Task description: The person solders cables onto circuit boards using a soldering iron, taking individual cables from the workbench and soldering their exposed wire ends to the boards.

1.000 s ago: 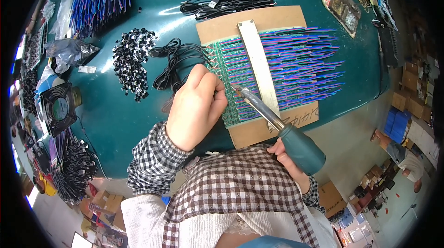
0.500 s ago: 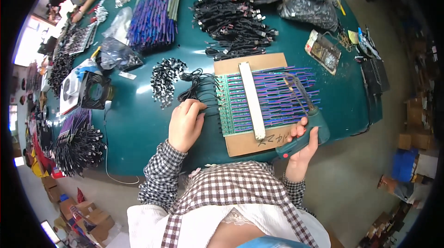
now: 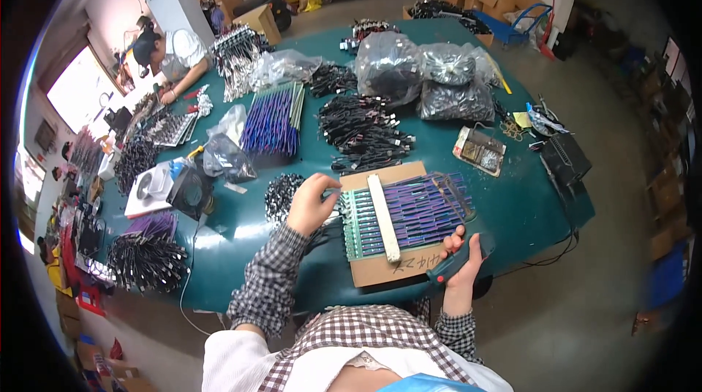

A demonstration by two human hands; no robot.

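In my right hand [image 3: 463,279] is a dark green soldering gun [image 3: 444,267], its metal tip angled over the right ends of blue and purple wires [image 3: 428,213]. These wires run from a row of small green circuit boards [image 3: 356,235] laid on a cardboard sheet [image 3: 365,275]. Across them lies a long off-white bar [image 3: 382,216]. My left hand [image 3: 314,205] is raised by the boards' upper left edge, fingers curled together; whatever they pinch is hidden. Just left of it sits a pile of small black and silver connectors [image 3: 278,194].
Black cable bundles [image 3: 365,132] and bagged cables [image 3: 457,103] lie beyond the boards. To the right are a solder-stained tray [image 3: 480,151] and a black box [image 3: 565,158]. A small fan [image 3: 191,191] stands left. Another person [image 3: 175,59] works at the far left.
The view has tilted up, showing more of the room. My left hand has lifted from the black leads to the boards' upper left corner. My right hand still holds the soldering gun.
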